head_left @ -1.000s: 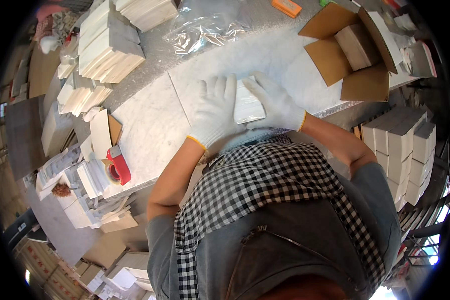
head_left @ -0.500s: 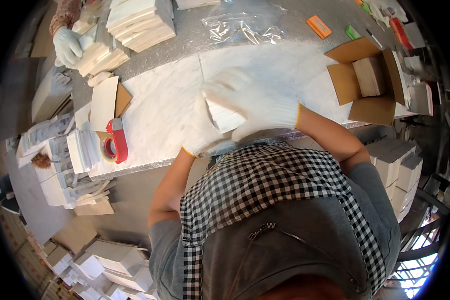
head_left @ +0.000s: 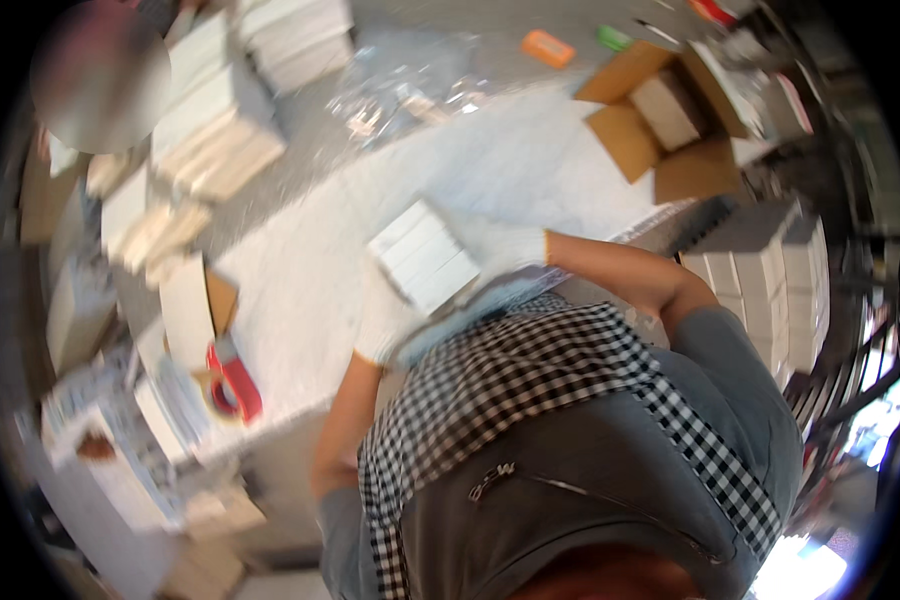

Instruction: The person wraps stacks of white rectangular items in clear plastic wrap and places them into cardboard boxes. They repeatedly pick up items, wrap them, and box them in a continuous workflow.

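Observation:
A small white block [head_left: 425, 257], marked with parallel lines like a row of slim boxes or bundled pieces, is held at the near edge of the white tabletop [head_left: 300, 290]. My left hand [head_left: 385, 312], in a white knitted glove, grips its left and near side. From the right, my right hand [head_left: 502, 248], gloved alike, closes on its other side. Motion blur and the pale table hide most of the fingers. Both forearms reach in past my checked apron [head_left: 510, 360].
An open cardboard box [head_left: 620, 140] with a pale block inside stands at the right. Far back lie clear plastic film [head_left: 410, 95] and an orange item [head_left: 548, 48]. Leftward are a red tape dispenser [head_left: 238, 385] and tall white stacks [head_left: 215, 130]. Grey-white stacks [head_left: 760, 270] stand right.
The view has turned and shifted, blurring things. My right hand has moved off the block's top to its right side, so more of the block shows.

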`<action>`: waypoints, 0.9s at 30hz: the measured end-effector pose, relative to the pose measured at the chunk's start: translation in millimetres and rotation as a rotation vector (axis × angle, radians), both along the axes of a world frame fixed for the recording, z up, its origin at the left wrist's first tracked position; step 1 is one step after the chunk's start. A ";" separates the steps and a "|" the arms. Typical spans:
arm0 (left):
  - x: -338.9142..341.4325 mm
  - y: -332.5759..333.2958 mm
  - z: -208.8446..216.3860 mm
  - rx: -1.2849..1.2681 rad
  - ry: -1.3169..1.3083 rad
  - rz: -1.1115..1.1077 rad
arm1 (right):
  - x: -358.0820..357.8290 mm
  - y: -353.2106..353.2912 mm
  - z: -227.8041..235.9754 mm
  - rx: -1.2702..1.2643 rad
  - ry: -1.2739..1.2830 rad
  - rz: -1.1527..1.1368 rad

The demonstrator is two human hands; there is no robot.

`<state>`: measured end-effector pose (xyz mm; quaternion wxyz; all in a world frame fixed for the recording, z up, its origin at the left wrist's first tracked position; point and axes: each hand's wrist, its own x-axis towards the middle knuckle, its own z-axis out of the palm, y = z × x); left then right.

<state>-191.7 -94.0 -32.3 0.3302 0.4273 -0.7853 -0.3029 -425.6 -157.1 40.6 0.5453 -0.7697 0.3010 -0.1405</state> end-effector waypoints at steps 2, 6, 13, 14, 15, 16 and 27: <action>-0.4 -8.9 34.2 -0.390 -0.259 -0.188 | 0.2 2.4 1.0 -0.104 -0.030 -0.038; 1.5 4.0 13.5 -0.004 -0.022 -0.046 | -4.9 1.1 -7.8 -0.138 -0.095 -0.096; -37.0 -3.9 71.7 0.901 0.756 0.047 | -35.8 -11.8 60.0 0.268 0.059 -0.220; -58.0 -6.4 77.0 0.946 0.915 0.051 | -45.4 -11.8 61.7 0.316 0.012 -0.284; -76.9 -9.5 81.6 0.989 1.071 0.055 | -57.3 -11.8 59.3 0.291 -0.006 -0.345; -94.6 -15.2 84.1 1.031 1.112 0.023 | -73.2 -14.8 55.0 0.262 -0.023 -0.402; -329.9 -99.7 123.6 1.243 1.343 -0.227 | -321.3 -16.2 230.5 -0.236 0.127 -0.601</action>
